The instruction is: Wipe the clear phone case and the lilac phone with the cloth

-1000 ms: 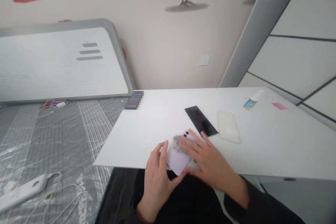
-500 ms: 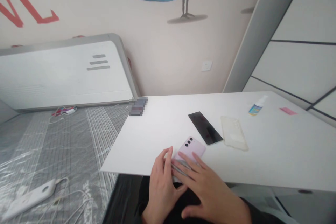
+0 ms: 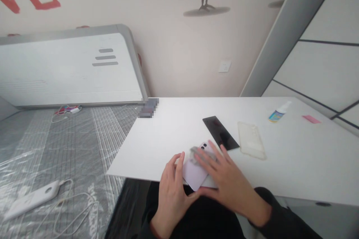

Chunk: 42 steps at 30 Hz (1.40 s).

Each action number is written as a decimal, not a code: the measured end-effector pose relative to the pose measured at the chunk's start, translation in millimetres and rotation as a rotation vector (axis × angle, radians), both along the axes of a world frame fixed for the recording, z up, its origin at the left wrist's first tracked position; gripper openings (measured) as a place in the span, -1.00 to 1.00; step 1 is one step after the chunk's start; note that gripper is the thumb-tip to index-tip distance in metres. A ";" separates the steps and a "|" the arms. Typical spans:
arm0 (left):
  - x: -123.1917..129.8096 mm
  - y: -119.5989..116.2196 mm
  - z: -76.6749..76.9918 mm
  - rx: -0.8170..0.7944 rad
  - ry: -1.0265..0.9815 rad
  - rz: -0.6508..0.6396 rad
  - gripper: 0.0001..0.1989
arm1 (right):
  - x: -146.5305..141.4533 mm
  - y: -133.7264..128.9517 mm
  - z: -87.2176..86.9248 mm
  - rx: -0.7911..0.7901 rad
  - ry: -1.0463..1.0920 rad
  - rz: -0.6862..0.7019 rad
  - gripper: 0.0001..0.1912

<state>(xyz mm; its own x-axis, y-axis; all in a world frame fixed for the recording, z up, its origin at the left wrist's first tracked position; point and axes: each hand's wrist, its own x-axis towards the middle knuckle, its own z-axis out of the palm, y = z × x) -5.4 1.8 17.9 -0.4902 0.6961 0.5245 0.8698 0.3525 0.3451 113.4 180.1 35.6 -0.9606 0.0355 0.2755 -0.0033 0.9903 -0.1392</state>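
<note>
A pale lilac phone [image 3: 193, 175] lies back side up near the front edge of the white table [image 3: 151, 149], its camera lenses toward the far end. My left hand [image 3: 171, 190] steadies it, fingers curved along its left edge and thumb by its near end. Across the phone's upper back, my right hand [image 3: 224, 175] presses a small grey cloth [image 3: 194, 154] under extended fingers. Part of the cloth and the phone's right side are hidden by that hand. Just beyond lies a dark, flat, phone-shaped panel [image 3: 219, 131], with a clear phone case [image 3: 251, 141] to its right.
Farther right are a small white-capped bottle [image 3: 279, 112] with a blue and yellow label and a flat pink piece [image 3: 311, 119]. A blurred dark item [image 3: 148, 108] sits at the back left corner. Left of the table, a white corded device [image 3: 33, 199] rests on a plastic-covered bed [image 3: 84, 157].
My right hand has slid the cloth up the phone's back, away from me and toward the lenses, uncovering the lower back. The left hand stays at the phone's side. The view has tilted slightly downward.
</note>
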 end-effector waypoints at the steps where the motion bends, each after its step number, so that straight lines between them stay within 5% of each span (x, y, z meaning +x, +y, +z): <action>1: 0.0 -0.2 0.1 0.000 0.000 -0.003 -0.06 | 1.3 0.2 -0.5 -0.014 -0.029 0.091 -0.04; 3: -0.1 -0.6 0.2 0.000 0.005 0.001 -0.05 | 3.9 1.2 -1.0 -0.025 -0.046 0.123 -0.09; 7: -0.9 -0.4 0.4 -0.016 0.012 0.006 -0.02 | 6.4 -2.0 0.5 -0.013 0.021 -0.109 -0.13; 11: -1.6 1.7 -0.1 -0.024 -0.004 -0.016 -0.04 | 4.9 -16.6 5.4 -0.073 -0.070 0.171 -0.03; 19: -4.5 0.6 13.4 -0.063 -0.152 -0.102 0.07 | 5.8 6.2 2.8 -0.243 0.089 -0.091 -0.25; 24: -14.7 15.8 26.4 -0.087 -0.213 -0.081 -0.41 | 8.8 12.4 0.2 -0.483 0.262 -0.171 -0.66; 30: -22.9 29.2 34.9 -0.064 -0.249 -0.124 -0.94 | 11.2 9.3 18.0 -0.841 0.172 -0.299 -0.65; 38: -27.1 14.9 40.3 0.078 -0.508 -0.066 -0.76 | 9.5 11.1 19.2 -0.904 0.170 -0.382 -0.51; 40: -26.8 14.4 39.8 0.063 -0.575 -0.128 -0.77 | 8.1 11.6 17.2 -0.939 0.166 -0.400 -0.48; 42: -25.5 15.7 38.5 0.027 -0.600 -0.211 -0.52 | 6.7 11.3 16.3 -0.968 0.146 -0.391 -0.47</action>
